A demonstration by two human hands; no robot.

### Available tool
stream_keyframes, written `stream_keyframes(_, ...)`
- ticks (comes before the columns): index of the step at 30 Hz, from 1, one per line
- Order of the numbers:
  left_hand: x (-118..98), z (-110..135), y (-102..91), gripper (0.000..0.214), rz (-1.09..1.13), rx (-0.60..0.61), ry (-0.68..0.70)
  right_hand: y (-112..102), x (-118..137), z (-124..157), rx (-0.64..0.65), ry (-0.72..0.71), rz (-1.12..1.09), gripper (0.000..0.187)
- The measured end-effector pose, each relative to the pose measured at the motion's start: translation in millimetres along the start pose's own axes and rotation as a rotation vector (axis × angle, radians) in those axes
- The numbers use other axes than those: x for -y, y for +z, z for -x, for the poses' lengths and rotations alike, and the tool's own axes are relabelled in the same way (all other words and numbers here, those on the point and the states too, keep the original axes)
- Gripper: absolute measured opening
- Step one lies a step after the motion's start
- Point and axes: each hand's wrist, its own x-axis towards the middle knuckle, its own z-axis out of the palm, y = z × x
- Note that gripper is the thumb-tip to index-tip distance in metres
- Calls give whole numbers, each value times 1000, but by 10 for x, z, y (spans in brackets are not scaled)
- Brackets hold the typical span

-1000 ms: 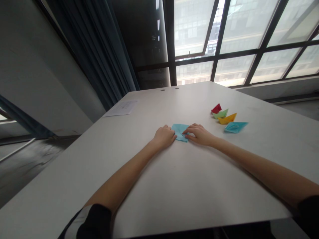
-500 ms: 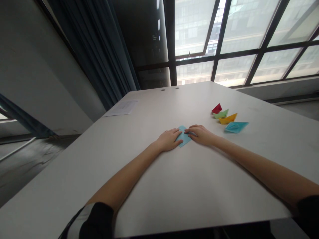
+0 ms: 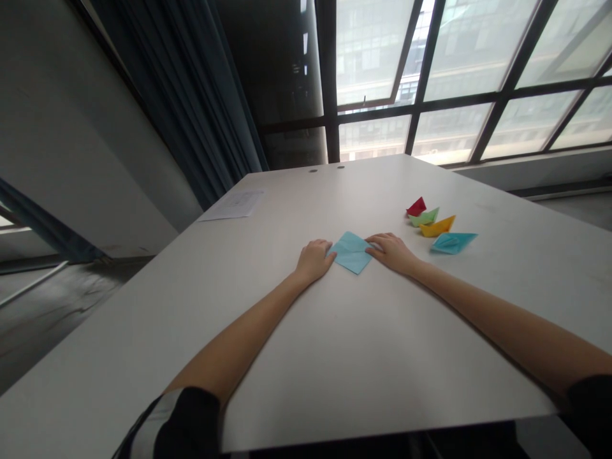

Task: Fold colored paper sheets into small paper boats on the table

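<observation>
A light blue sheet of folding paper [image 3: 352, 252] lies almost flat on the white table [image 3: 363, 357], turned like a diamond with a faint crease across it. My left hand [image 3: 315, 260] pinches its left corner between thumb and curled fingers. At the right corner my right hand [image 3: 390, 251] does the same, its thumb on the near side and its fingers beyond. The fingertips cover both side corners, while the far and near corners show.
Right of my right hand stand folded paper boats: a blue one [image 3: 454, 243], a yellow one [image 3: 438, 227], a pale green one [image 3: 424, 218] and a red one [image 3: 416, 206]. A printed sheet [image 3: 233, 205] lies at the table's far left, near the dark curtain [image 3: 191, 95].
My hands have moved apart, the left one leftward off the paper's middle to its corner. More of the blue paper shows, spread out wider. The boats have not moved.
</observation>
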Motion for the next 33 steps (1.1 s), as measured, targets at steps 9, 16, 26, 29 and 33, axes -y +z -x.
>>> stream_keyframes(9, -15, -9, -27, 24, 125, -133, 31, -33, -8, 21, -112, -4, -120, 23)
stream_keyframes(16, -20, 5, -6, 33, 114, -149, 99, -34, 17, 30, -122, -95, -158, 24)
stream_keyframes(26, -59, 26, -30, 24, 86, -155, 138, -18, 35, 40, -125, -125, -119, 24)
stream_keyframes(29, -60, 26, -31, 22, 86, -153, 183, -28, 56, 45, -176, -104, -128, 28)
stream_keyframes(33, -45, 19, -24, 24, 97, -103, 265, -62, 86, 59, -229, -123, -142, 43)
